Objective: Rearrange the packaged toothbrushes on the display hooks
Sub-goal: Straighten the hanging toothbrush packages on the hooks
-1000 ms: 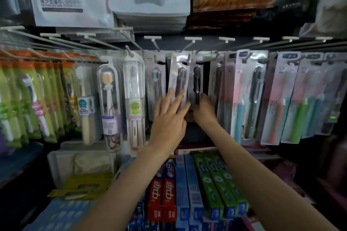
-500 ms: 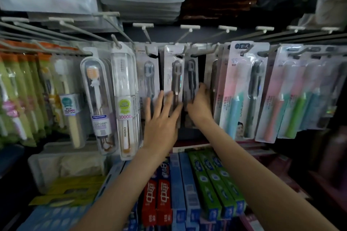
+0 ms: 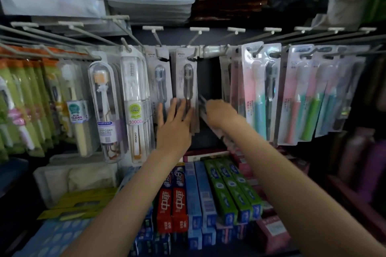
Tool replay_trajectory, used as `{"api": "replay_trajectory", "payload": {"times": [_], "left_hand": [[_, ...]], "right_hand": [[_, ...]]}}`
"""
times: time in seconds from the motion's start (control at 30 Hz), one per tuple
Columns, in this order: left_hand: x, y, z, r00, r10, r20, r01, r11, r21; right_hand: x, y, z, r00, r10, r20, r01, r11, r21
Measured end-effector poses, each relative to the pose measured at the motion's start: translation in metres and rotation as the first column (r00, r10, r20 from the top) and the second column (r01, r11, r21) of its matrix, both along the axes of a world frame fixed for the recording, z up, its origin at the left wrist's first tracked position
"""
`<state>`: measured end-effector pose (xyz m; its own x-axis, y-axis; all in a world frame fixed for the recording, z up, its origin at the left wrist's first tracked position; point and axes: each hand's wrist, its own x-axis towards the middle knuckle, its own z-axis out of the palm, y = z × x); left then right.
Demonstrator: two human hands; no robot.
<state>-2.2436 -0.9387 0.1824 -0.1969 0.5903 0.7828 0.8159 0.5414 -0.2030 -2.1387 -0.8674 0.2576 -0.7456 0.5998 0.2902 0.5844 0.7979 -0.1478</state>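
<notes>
A: What do the hands do at this moment?

B: The left hand (image 3: pixel 174 123) lies flat, fingers straight, and presses on the grey toothbrush packs (image 3: pixel 186 89) that hang on a hook (image 3: pixel 193 56) in the middle of the rack. The right hand (image 3: pixel 219 113) is blurred. It seems to grip the lower end of a pack (image 3: pixel 202 103) that hangs tilted in the dark gap just beside the grey stack, but I cannot tell the fingers for sure.

A: How should this step be done well?

B: I think the left hand should hold the hanging stack quiet, so it does not swing. The right hand then should guide the pack by its lower end and bring the top hole straight along the hook, not twisted.

A: How many things are there?

B: In the middle I count two fronts of grey packs, each on its own hook, with more packs behind that I cannot count. At the left hang two clear plastic cases (image 3: pixel 104 110), side by side. At the right hangs a pink card with two brushes (image 3: pixel 261 94). Below lie two red toothpaste boxes (image 3: pixel 172 206) and three green ones (image 3: pixel 229 190).
</notes>
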Motion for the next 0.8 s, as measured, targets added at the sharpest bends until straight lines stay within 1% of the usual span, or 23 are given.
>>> {"api": "replay_trajectory", "payload": {"times": [0.07,0.17,0.23,0.33,0.4,0.47,0.57,0.67,0.73,0.8], "left_hand": [[0.001,-0.002,0.002,1.0,-0.011,-0.001,0.011,1.0,-0.005],[0.008,-0.01,-0.002,0.995,-0.079,0.064,0.082,0.995,-0.048],[0.009,-0.015,-0.01,0.989,-0.091,0.113,0.101,0.991,-0.089],[0.016,-0.03,-0.007,0.975,-0.208,0.074,0.214,0.973,-0.082],[0.018,-0.043,0.004,0.969,-0.244,0.036,0.244,0.97,0.0],[0.024,-0.059,0.022,0.972,-0.237,0.004,0.234,0.964,0.129],[0.027,-0.077,0.042,0.982,-0.187,0.004,0.177,0.939,0.294],[0.021,-0.089,0.053,0.984,-0.16,0.073,0.119,0.912,0.393],[0.016,-0.094,0.057,0.987,-0.134,0.093,0.086,0.912,0.401],[0.012,-0.096,0.059,0.988,-0.118,0.104,0.071,0.925,0.374]], "right_hand": [[0.002,-0.002,-0.016,0.999,-0.012,-0.051,0.009,0.998,-0.057],[0.024,-0.007,-0.028,0.989,-0.013,-0.148,-0.003,0.994,-0.109],[0.04,-0.009,-0.03,0.967,0.066,-0.247,-0.096,0.989,-0.112],[0.059,-0.013,-0.032,0.908,0.197,-0.37,-0.25,0.963,-0.1],[0.066,-0.011,-0.034,0.866,0.219,-0.448,-0.26,0.965,-0.031],[0.07,-0.008,-0.034,0.832,0.228,-0.506,-0.232,0.971,0.057],[0.065,-0.011,-0.029,0.821,0.295,-0.489,-0.233,0.955,0.185],[0.055,-0.018,-0.013,0.863,0.298,-0.407,-0.162,0.928,0.337],[0.046,-0.024,0.002,0.872,0.311,-0.377,-0.142,0.9,0.413],[0.036,-0.028,0.015,0.874,0.322,-0.365,-0.136,0.882,0.452]]}}
